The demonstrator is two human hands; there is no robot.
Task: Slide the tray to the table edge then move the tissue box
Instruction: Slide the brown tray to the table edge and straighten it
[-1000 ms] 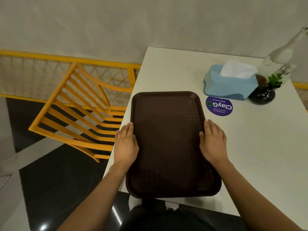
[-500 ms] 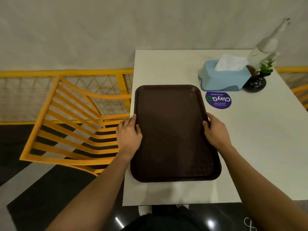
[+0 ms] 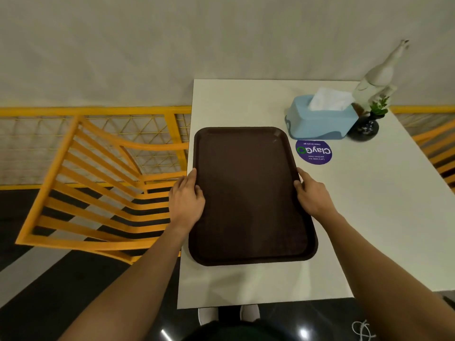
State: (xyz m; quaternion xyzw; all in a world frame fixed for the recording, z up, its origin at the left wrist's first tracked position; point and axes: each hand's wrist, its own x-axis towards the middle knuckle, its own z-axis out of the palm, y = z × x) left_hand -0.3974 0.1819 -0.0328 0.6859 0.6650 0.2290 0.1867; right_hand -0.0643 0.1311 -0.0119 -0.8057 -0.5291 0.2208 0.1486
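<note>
While both hands hold the tray, the scene reads like this:

Step in hand: the first one, sliding the tray (image 3: 251, 195) toward the table edge; the tissue box (image 3: 320, 120) is not touched yet.
Tray position: it lies flat on the white table (image 3: 369, 217), with its left long side along the table's left edge and its near end a little back from the near edge.
Left hand: the left hand (image 3: 187, 200) is closed over the tray's left rim, thumb on top, the other fingers mostly hidden under the side.
Right hand: the right hand (image 3: 314, 195) pinches the right rim in the same way.
Tissue box position: it stands at the far right, just beyond the round purple sticker (image 3: 314, 151) and touching or almost touching the small dark vase (image 3: 364, 129).
Next move, in my judgement: release the tray once it sits at the edge, then reach with the right hand to the box, taking care not to knock the vase or the white figurine (image 3: 379, 77) behind it.
</note>
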